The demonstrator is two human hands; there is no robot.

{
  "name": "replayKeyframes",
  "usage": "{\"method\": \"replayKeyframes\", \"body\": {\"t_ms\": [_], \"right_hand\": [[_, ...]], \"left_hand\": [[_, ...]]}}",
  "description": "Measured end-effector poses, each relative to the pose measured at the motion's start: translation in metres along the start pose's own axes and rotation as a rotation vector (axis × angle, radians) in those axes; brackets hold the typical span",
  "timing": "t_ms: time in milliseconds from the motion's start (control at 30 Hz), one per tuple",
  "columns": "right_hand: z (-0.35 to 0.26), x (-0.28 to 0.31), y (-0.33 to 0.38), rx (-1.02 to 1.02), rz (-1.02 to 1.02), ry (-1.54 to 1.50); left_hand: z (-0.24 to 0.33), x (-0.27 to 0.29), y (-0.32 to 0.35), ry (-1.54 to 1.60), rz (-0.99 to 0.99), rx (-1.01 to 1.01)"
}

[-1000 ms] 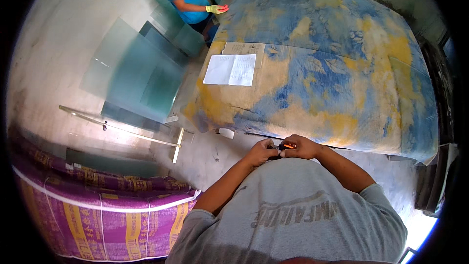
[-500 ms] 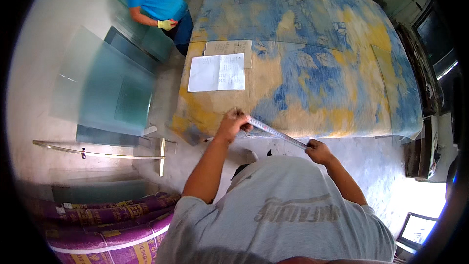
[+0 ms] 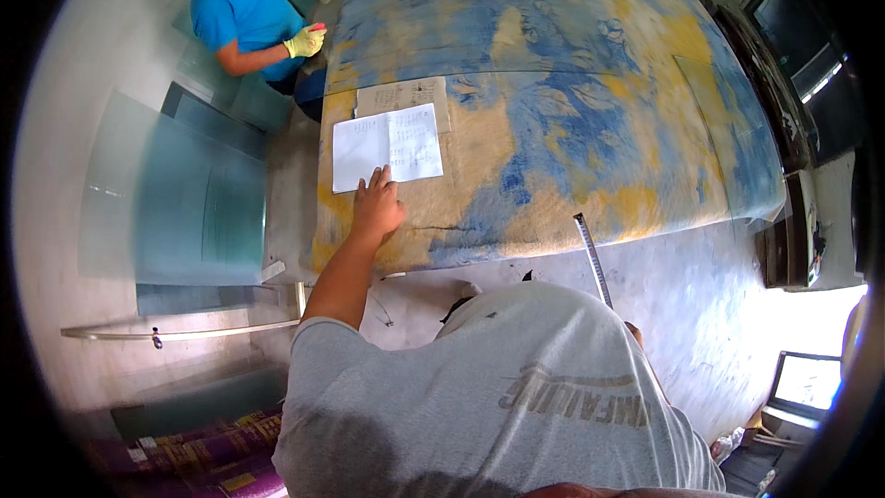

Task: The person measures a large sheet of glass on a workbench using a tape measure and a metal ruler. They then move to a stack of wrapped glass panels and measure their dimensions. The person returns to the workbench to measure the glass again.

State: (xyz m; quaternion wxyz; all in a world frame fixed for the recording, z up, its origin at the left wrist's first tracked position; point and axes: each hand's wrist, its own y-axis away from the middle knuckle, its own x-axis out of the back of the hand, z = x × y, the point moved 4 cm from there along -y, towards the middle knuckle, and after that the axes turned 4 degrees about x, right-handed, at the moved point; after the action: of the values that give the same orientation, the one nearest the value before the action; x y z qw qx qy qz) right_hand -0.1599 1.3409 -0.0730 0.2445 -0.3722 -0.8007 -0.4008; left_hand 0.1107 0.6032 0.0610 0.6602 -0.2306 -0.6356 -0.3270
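My left hand (image 3: 378,206) reaches over the near left part of the table, its fingers stretched out on the lower edge of a white sheet of paper (image 3: 359,149) with handwriting. Under the top of that sheet lies a piece of brown cardboard (image 3: 431,92), also written on. Beside my body, my right hand (image 3: 634,333) shows only in small part behind the grey shirt. From it the blade of a tape measure (image 3: 594,260) sticks out, its free end by the table's near edge. The tape's case is hidden.
A blue and yellow patterned cloth covers the big table (image 3: 553,166), with clear glass sheets (image 3: 705,129) on it. At the far left stands a person (image 3: 241,18) in yellow gloves. Glass panes (image 3: 198,194) lean on the left wall; purple wrapped goods (image 3: 203,461) lie lower left.
My left hand has let go of the tape's end and moved left onto the paper. My right hand has drawn back toward my body with the tape, whose blade now points forward.
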Motion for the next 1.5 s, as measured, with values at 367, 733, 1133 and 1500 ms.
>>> {"method": "replayKeyframes", "body": {"t_ms": [367,733,1133,1500], "right_hand": [[-0.045,0.008,-0.001,-0.045,-0.068,-0.036],[-0.080,0.044,-0.010,-0.198,-0.038,0.015],[-0.005,0.005,0.000,0.166,-0.047,0.277],[-0.041,0.027,0.009,-0.285,0.108,-0.302]], "left_hand": [[-0.024,-0.023,0.000,0.241,0.067,-0.098],[-0.006,-0.007,0.001,-0.065,0.051,0.009],[0.125,0.054,-0.007,0.141,-0.197,-0.192],[0.318,0.012,-0.033,0.724,0.072,-0.457]]}}
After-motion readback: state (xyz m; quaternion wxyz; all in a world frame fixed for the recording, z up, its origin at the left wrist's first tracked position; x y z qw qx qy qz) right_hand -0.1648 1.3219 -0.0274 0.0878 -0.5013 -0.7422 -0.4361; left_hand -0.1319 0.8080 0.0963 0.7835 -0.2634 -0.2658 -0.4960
